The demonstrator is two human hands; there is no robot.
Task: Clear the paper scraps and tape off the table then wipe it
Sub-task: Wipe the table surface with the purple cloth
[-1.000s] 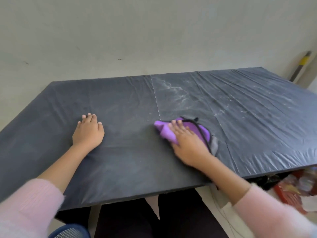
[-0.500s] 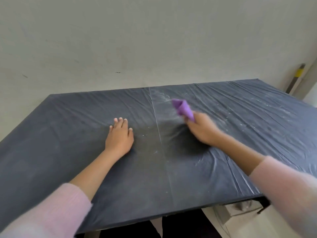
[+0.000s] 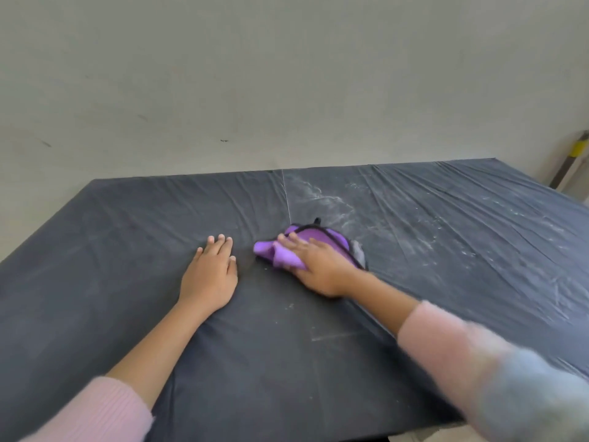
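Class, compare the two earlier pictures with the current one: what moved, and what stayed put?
The right hand swept the purple cloth away toward the wall, then pulled it back nearer; it now presses the cloth flat. The left hand slid rightward toward the seam early on, and stays flat on the table. White smears remain on the far right side.

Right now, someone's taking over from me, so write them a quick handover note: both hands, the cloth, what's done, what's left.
Left hand: flat, palm down on the black plastic-covered table, holding nothing.
Right hand: fingers straight, pressing the purple black-trimmed cloth onto the table near its middle.
Done: no paper scraps or tape show on the table.
Left: wipe the white dusty smears across the right half, plus small white flecks nearer the front edge.
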